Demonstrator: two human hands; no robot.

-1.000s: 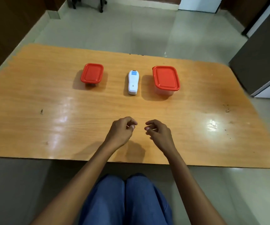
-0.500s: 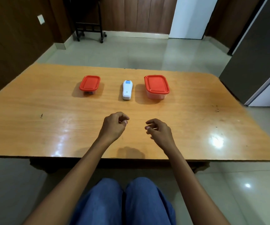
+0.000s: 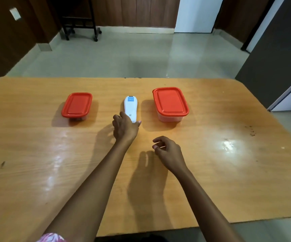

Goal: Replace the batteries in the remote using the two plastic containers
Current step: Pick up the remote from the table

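Left hand (image 3: 125, 127) reached forward, now touching remote (image 3: 130, 108) near end

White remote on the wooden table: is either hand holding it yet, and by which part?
Nothing is lifted. The left hand closes around the near end of the white remote, which lies flat; the right hand is empty.

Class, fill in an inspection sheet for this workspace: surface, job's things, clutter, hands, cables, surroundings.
Surface: glossy wooden table, a few dark specks.
Job's things: white remote in the middle; small tub to its left, large tub to its right, both with red lids on.
Clutter: nothing seen.
Hands: left hand open at the remote's near end; right hand loosely curled, empty.
Cables: nothing seen.
Surroundings: tiled floor, dark wheeled stand, wood panelling.
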